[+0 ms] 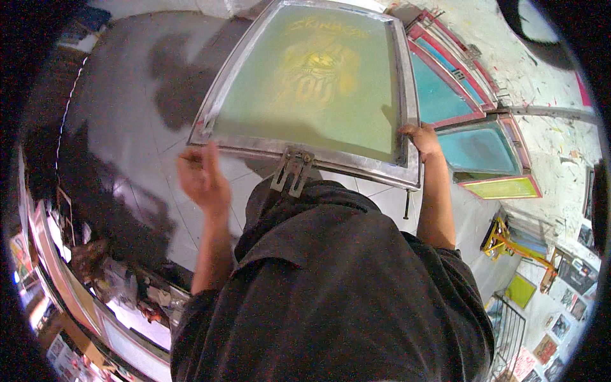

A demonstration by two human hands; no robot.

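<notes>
A silk-screen printing frame point(299, 153) with metal edges is tilted up in front of me. Its green-coated mesh point(254, 108) carries a pale yellow design in the upper middle. My right hand point(423, 139) grips the frame's right edge near the lower corner, thumb over the rim. Just below the lower left corner is my left hand point(205, 179), slightly blurred, its fingers partly spread and nothing seen in them. A slotted metal bracket point(294, 170) sits on the frame's lower edge. From the lower right part hangs a thin bolt point(408, 205).
More screens, among them a blue one point(445, 89) and another blue one point(480, 148), lean against the paint-marked wall point(547, 146) at right. A yellow metal tool or stand point(503, 239) is at lower right. Cluttered shelving point(121, 286) fills the lower left. Grey tiled floor point(133, 127) lies at left.
</notes>
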